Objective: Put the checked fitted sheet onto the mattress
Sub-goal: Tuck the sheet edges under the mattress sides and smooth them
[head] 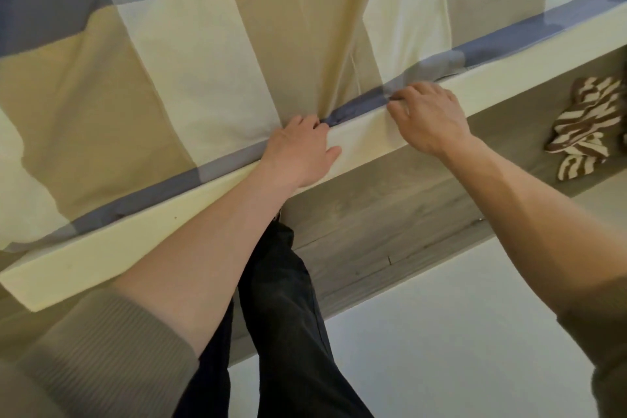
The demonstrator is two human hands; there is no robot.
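left hand (302,151) and right hand (428,119) each grip the checked fitted sheet (203,61) hem at the mattress (101,254) top edge.

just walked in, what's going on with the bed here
A person is putting the checked fitted sheet on a foam mattress. The sheet lies across the top, its blue hem along the near top edge. The left hand and right hand grip that hem side by side. The mattress's cream side is not yet covered.
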